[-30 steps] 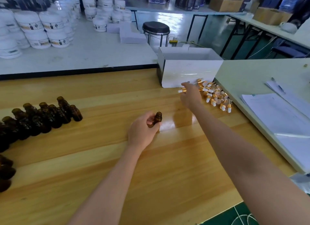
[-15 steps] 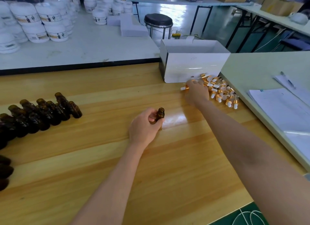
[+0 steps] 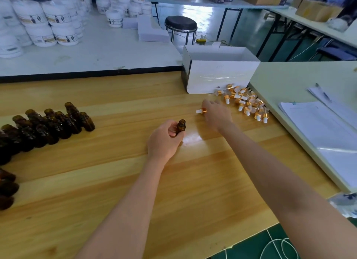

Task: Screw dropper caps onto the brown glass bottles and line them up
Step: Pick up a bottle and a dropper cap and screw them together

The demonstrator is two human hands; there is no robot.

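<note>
Head view: right hand (image 3: 216, 116) has left the cap pile (image 3: 245, 102), fingers pinching one dropper cap (image 3: 201, 110); left hand (image 3: 164, 140) grips the uncapped bottle (image 3: 181, 125), so screwing comes next.

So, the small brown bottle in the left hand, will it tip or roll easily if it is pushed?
It probably tips easily: the brown bottle looks narrow and tall, held neck up in the left hand. Once down, its round body would likely roll on the glossy table.
</note>
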